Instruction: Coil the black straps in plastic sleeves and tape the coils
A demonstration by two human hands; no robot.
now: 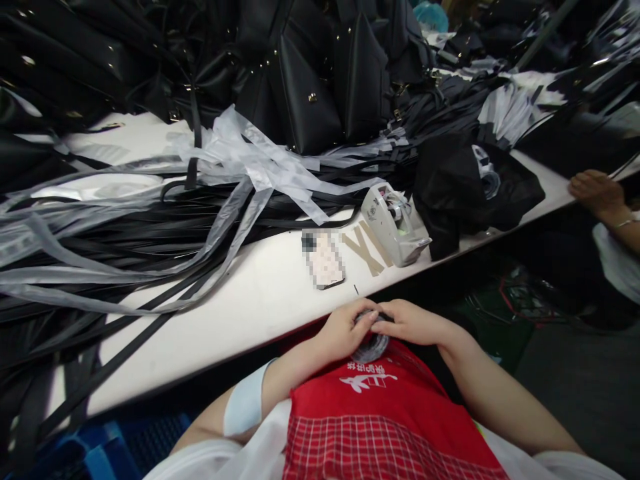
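Where hands [347, 325] [407, 321] meet, grey roll [371, 349], partly beneath

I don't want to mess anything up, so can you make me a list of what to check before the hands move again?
1. Both hands at the grey roll: ok, the left hand and right hand meet over it, in front of the red apron.
2. Firm hold on the roll: cannot tell, fingers cover part of it.
3. Phone apart from the hands: ok, it lies on the white table.
4. White machine well back from the table's front edge: not ok, it sits close.
5. Black straps tidy: not ok, they sprawl across the table's left side.
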